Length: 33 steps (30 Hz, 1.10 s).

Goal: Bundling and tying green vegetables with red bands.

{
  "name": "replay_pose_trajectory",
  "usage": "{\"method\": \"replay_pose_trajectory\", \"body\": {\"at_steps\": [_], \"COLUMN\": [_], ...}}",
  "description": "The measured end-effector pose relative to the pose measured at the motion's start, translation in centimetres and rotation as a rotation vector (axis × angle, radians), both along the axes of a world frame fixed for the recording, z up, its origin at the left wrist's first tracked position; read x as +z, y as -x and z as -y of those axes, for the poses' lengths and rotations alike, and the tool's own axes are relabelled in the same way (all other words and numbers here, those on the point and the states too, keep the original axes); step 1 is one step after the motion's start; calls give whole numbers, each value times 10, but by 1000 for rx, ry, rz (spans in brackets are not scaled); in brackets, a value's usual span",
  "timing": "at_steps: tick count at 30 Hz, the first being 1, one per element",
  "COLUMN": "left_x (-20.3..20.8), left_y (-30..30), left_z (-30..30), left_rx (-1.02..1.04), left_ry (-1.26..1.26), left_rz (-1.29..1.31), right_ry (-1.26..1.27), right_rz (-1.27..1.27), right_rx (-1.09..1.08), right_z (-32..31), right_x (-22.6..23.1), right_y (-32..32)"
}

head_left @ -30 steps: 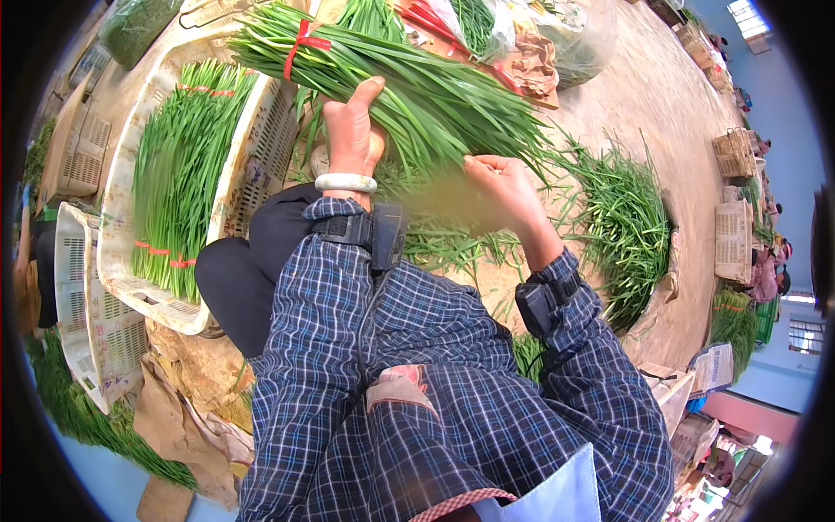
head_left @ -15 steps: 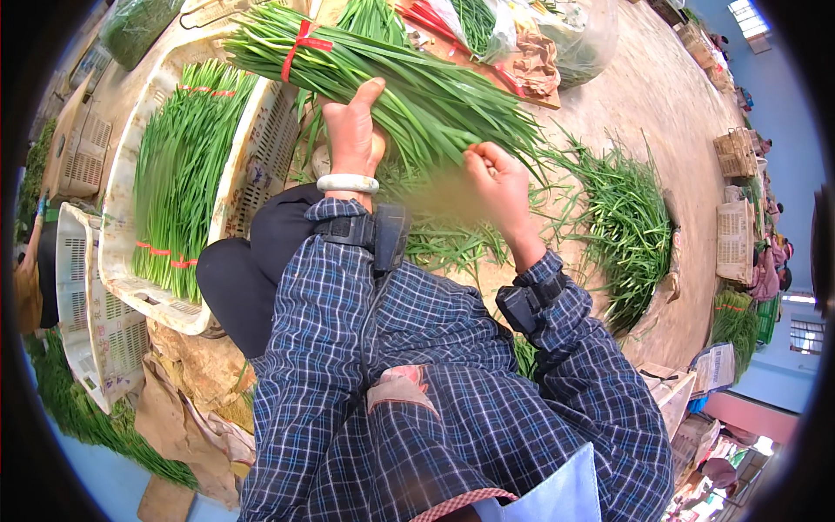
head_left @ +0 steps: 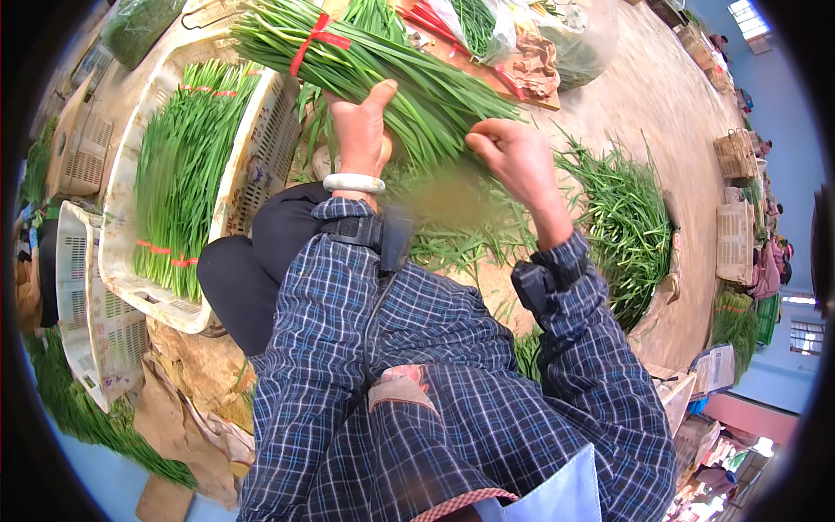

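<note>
Gripping a green bunch (head_left: 417,109) up ahead of the body with the left hand (head_left: 359,129), and pinching near its leaf tips with the right hand (head_left: 520,163); cannot tell whether on any leaf. Tied with one red band (head_left: 306,50) near the stem end, apparently unbound at the leaf end, so seemingly part done, unlike the twice-banded stalks (head_left: 187,174) in the crate (head_left: 265,152) and beside a heap (head_left: 624,230) of loose greens at right.

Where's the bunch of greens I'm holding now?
In the head view, the bunch is at top centre, gripped in your left hand, mostly right of the white crate; your right hand is near its leafy end.
</note>
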<state>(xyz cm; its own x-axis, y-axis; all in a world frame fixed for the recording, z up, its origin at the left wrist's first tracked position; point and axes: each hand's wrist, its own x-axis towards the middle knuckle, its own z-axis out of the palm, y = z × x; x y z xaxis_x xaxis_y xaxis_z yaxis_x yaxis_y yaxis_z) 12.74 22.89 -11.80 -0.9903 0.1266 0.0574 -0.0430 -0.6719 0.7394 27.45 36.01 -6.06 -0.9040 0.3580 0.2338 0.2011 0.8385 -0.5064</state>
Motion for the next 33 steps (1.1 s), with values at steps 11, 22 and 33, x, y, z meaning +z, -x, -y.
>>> {"method": "replay_pose_trajectory", "body": {"at_steps": [11,22,33], "left_x": [-11,-6,21], "left_y": [5,4,-10], "left_z": [-5,-1,5], "left_rx": [34,-178,-184], "left_ry": [-9,-186,-203], "left_rz": [0,81,37], "right_ry": [674,19,-164], "right_rz": [-423,218,63], "right_rx": [-137,-25,698], "right_z": [8,-14,-16], "right_x": [-29,30,-83], "right_y": [14,-36,10]}}
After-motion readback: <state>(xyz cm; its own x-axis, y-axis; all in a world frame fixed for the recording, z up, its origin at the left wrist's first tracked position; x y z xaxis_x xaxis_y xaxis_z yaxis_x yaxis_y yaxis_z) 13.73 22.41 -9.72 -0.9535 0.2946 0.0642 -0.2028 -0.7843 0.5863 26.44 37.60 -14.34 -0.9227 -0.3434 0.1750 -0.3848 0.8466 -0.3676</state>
